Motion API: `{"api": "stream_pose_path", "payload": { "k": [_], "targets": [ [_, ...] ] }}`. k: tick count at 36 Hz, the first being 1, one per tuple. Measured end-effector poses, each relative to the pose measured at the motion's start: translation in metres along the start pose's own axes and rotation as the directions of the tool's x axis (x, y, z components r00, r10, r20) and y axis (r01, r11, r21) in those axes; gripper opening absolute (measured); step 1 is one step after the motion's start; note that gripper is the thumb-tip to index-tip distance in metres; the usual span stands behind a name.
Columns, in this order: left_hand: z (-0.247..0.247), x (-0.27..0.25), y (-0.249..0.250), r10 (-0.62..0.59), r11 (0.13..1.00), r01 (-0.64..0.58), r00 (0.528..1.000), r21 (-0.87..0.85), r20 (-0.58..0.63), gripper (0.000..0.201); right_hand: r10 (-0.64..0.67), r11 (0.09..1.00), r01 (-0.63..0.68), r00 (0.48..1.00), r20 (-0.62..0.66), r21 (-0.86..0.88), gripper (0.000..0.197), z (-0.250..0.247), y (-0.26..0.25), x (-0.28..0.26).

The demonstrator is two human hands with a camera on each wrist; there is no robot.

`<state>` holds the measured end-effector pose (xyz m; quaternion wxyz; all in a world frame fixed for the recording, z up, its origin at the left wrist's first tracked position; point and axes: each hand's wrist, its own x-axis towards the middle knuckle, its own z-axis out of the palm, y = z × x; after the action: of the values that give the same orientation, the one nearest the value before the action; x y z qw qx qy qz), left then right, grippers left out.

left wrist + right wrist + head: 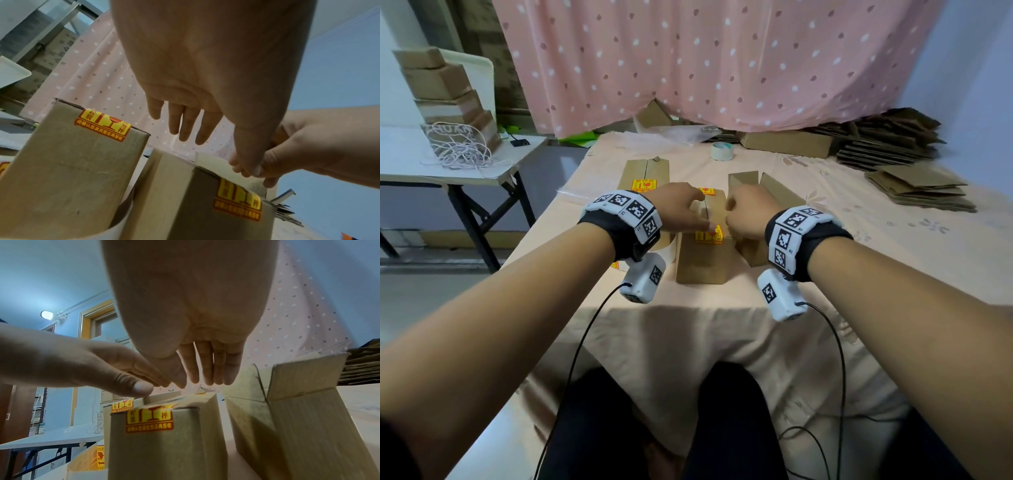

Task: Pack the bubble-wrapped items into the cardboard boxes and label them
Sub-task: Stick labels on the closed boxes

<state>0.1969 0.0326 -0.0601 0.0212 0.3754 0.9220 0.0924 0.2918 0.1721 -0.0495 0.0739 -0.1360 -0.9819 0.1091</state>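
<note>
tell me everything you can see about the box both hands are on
The middle box is plain brown cardboard, long and lying flat on the cloth-covered table, flaps closed. A yellow-and-red fragile sticker folds over its near top edge; another shows at the far end. The left hand and the right hand rest on top. An open box stands beside it.

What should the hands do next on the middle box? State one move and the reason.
Probably press the yellow sticker flat over the near top edge of the middle box. The left hand and right hand hover over it, and in the right wrist view the sticker's top part looks lifted at the fold.
</note>
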Motion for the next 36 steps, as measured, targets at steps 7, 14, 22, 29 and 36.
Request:
{"api": "stream_pose_path", "payload": {
  "k": [7,14,22,29,36],
  "targets": [
    [0.000,-0.001,0.006,0.001,1.000,-0.001,1.000,0.003,-0.019,0.078,-0.006,0.999,0.006,1.000,-0.005,0.038,0.028,0.005,0.000,-0.004],
    [-0.001,-0.002,0.004,-0.013,1.000,0.013,1.000,-0.002,-0.029,0.074,-0.019,0.997,0.021,1.000,-0.024,0.075,0.030,0.006,-0.003,-0.006],
    [-0.009,-0.011,-0.010,-0.021,0.999,0.018,0.997,-0.039,-0.075,0.072,-0.048,0.995,0.051,0.998,-0.038,0.085,0.025,0.010,-0.011,-0.002],
    [-0.021,-0.030,-0.057,-0.092,0.995,0.084,0.981,-0.055,-0.168,0.072,-0.092,0.980,0.103,0.993,-0.072,0.171,0.021,0.006,-0.050,0.017],
    [-0.026,-0.047,-0.099,-0.158,0.987,0.151,0.971,-0.051,-0.182,0.068,-0.198,0.972,0.196,0.980,0.002,0.131,0.014,0.031,-0.102,0.031]
  ]
}}
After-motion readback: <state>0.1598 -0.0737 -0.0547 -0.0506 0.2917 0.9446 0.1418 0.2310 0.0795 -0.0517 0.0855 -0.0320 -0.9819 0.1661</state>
